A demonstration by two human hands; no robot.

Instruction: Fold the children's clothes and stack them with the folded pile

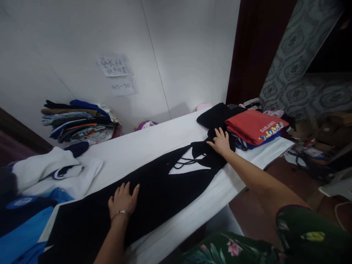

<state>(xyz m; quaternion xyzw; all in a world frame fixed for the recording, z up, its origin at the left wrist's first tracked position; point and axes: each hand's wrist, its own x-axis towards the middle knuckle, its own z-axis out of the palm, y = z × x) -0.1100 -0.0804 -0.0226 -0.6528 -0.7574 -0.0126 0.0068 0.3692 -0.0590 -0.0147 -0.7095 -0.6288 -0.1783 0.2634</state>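
A long black garment [154, 190] with drawstrings lies stretched across the white table [143, 146]. My left hand [123, 200] rests flat on its lower part, fingers spread, a thin bracelet on the wrist. My right hand [220, 142] lies open on the garment's upper end, fingers stretched out, beside a folded red garment [254, 125].
A stack of folded clothes [78, 121] stands against the wall at the back left. White and blue garments [41, 183] lie at the left. More black fabric [214, 113] and folded clothes sit at the table's right end. Two paper notes [117, 73] hang on the wall.
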